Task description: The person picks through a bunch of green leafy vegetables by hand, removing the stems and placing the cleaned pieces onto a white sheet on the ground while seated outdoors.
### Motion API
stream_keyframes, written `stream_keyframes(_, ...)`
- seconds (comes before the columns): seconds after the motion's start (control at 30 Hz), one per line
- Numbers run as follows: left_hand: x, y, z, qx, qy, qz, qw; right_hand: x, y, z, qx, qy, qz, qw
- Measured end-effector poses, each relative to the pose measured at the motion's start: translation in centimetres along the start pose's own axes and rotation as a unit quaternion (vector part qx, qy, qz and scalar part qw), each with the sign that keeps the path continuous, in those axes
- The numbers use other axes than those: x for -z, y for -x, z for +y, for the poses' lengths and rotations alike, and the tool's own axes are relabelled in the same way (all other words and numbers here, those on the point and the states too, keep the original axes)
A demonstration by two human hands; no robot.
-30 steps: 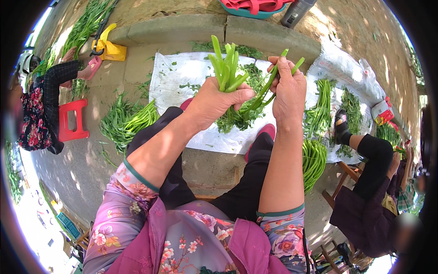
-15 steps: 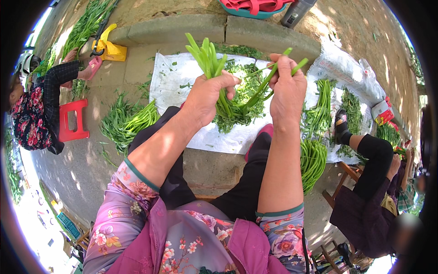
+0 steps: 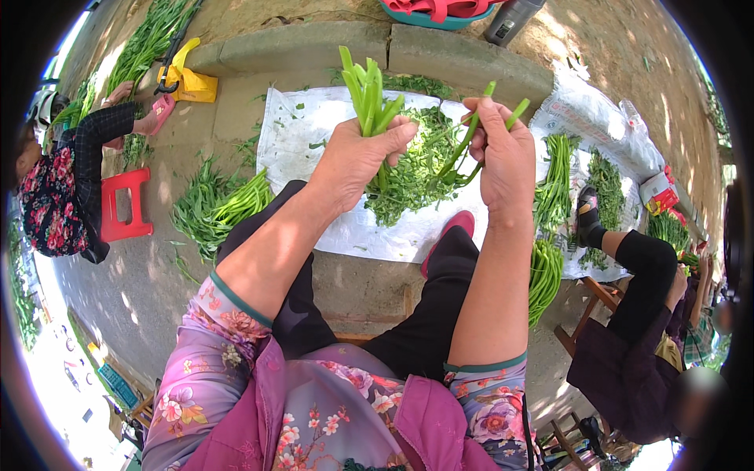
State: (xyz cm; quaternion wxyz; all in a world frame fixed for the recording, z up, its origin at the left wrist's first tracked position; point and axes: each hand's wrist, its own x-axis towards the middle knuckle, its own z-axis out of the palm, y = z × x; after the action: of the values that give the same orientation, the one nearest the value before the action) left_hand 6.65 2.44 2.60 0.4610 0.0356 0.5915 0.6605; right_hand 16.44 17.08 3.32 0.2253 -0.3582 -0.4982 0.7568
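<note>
My left hand is closed round a bunch of green vegetable stems, their bare ends pointing up above the fist. Two or so loose stems are pinched between the thumb and fingers of my right hand, leaves hanging below. A gap separates the hands. Beneath them, plucked leaves lie heaped on a white sheet. On the ground to the left is a pile of leafy stems. To the right, a leafy bundle lies beyond a bundle of bare-looking stems.
A stone kerb runs behind the sheet. Beyond it stand a teal basin and a grey flask. A seated person is at left beside a red stool; another person sits at right.
My hands have drawn apart, the right one shifting right and the left slightly up. The right hand's stems now hang clear of the bunch.
</note>
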Motion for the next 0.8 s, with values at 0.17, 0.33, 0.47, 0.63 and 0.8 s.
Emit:
stream_keyframes(0.17, -0.25, 0.42, -0.06, -0.009, -0.032, -0.068, 0.997, -0.38, 0.04, 0.45, 0.006, 0.038, -0.015, 0.999)
stream_keyframes(0.33, -0.16, 0.58, -0.01, -0.008, -0.037, -0.081, 0.996, -0.46, 0.24, 0.27, 0.002, 0.052, -0.012, 0.999)
stream_keyframes(0.47, -0.11, 0.53, 0.06, 0.003, -0.031, -0.088, 0.996, -0.41, 0.18, 0.36, 0.000, 0.050, -0.018, 0.999)
stream_keyframes(0.63, -0.21, 0.52, 0.02, 0.013, -0.042, -0.092, 0.995, -0.56, 0.26, 0.34, -0.006, 0.054, -0.019, 0.998)
stream_keyframes(0.8, -0.85, 1.09, 0.75, 0.016, -0.069, -0.097, 0.993, -1.02, 0.35, 0.36, 0.001, 0.068, -0.024, 0.997)
